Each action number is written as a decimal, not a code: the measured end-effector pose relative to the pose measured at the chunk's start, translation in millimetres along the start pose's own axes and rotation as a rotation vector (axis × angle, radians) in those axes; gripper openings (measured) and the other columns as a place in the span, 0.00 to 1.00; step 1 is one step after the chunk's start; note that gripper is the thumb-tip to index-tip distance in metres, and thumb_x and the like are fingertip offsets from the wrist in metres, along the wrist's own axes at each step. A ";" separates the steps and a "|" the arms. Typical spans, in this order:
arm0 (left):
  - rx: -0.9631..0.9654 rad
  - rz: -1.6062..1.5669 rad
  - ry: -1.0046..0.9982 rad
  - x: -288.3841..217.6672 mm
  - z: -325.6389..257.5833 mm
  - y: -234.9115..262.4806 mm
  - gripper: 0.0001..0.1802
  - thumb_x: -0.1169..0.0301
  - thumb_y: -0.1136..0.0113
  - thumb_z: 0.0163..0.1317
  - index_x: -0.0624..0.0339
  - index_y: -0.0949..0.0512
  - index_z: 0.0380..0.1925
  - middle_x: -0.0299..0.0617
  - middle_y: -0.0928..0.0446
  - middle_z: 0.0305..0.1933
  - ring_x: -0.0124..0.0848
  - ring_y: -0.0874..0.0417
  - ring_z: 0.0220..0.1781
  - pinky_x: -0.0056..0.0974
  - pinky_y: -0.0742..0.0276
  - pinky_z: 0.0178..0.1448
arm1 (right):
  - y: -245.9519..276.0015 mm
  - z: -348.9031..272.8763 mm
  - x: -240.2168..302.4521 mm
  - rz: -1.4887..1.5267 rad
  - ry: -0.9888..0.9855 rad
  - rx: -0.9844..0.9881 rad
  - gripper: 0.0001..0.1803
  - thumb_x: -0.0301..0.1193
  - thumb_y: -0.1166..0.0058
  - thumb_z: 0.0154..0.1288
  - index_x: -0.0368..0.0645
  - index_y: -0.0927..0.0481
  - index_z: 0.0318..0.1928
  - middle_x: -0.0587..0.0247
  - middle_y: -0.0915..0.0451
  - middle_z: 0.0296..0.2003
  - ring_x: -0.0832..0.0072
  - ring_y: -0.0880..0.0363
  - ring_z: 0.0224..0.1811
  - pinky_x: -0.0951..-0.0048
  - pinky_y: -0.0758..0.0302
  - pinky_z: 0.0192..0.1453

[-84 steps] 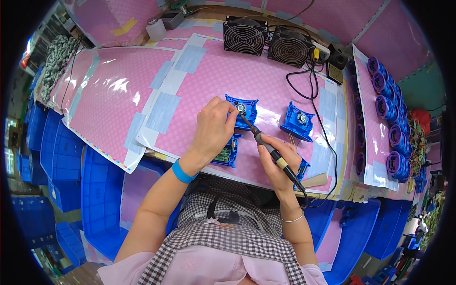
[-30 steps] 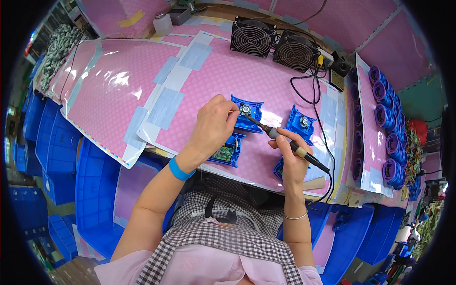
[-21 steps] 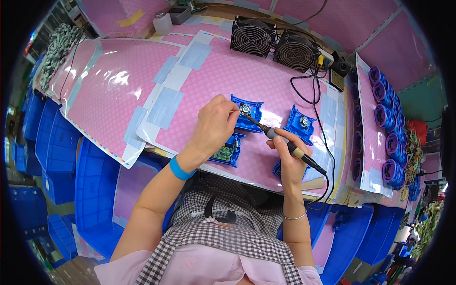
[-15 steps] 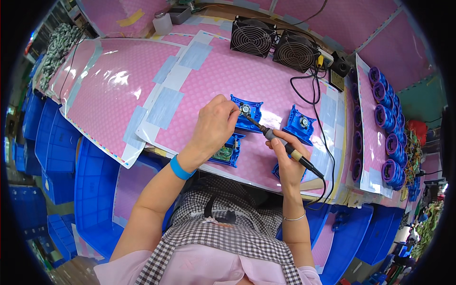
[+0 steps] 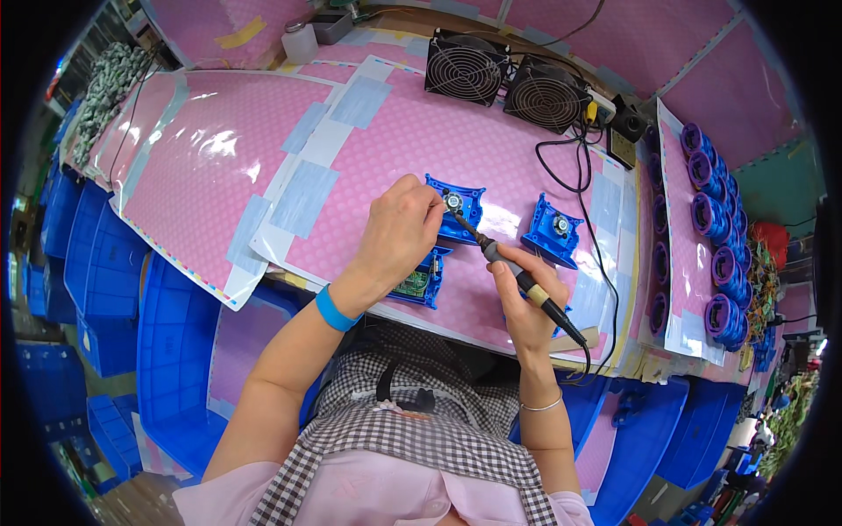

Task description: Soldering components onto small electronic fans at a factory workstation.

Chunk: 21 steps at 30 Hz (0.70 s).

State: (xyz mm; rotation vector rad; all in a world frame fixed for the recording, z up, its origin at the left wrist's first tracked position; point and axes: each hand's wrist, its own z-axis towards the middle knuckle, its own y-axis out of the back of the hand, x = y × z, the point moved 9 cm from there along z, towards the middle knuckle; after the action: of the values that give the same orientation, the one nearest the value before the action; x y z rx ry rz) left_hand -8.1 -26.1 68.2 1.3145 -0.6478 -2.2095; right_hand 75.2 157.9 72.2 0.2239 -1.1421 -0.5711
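My right hand (image 5: 530,317) grips a soldering iron (image 5: 551,310) like a pen. Its tip reaches to a blue plastic housing (image 5: 472,209), beside the small round speaker (image 5: 453,202) set in it. My left hand (image 5: 399,226) is closed in a pinch at that housing's left side; what the fingertips hold is too small to make out. Nearer to me, partly under my left hand, lies another blue shell (image 5: 430,296) with a green circuit board (image 5: 412,283). A further blue housing (image 5: 551,244) with a round speaker rests to the right.
Two black fans (image 5: 467,72) stand at the back of the pink-covered table (image 5: 386,149). The black cord (image 5: 586,167) loops down the right side. Blue-purple ring parts (image 5: 724,267) stand in rows at far right. Blue bins (image 5: 167,386) sit below the front edge.
My right hand and the soldering iron have shifted slightly left and down, the handle tilting more steeply. The left hand stays almost still at the housing.
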 end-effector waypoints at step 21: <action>0.006 -0.002 0.010 0.2 0.7 -0.5 0.04 0.76 0.37 0.56 0.67 0.18 0.30 0.48 0.22 0.30 0.41 0.18 0.30 0.42 0.23 0.34 | -1.2 1.2 20.9 -0.056 0.050 -0.042 0.11 0.23 0.34 0.52 0.40 0.13 0.39 0.63 0.13 0.30 0.77 0.23 0.26 0.74 0.30 0.37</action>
State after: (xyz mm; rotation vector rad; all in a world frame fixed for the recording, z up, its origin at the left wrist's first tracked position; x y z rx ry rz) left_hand -8.9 -25.7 68.1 1.3286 -0.6495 -2.2030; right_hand 79.9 145.8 88.7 0.2335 -1.0766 -0.6356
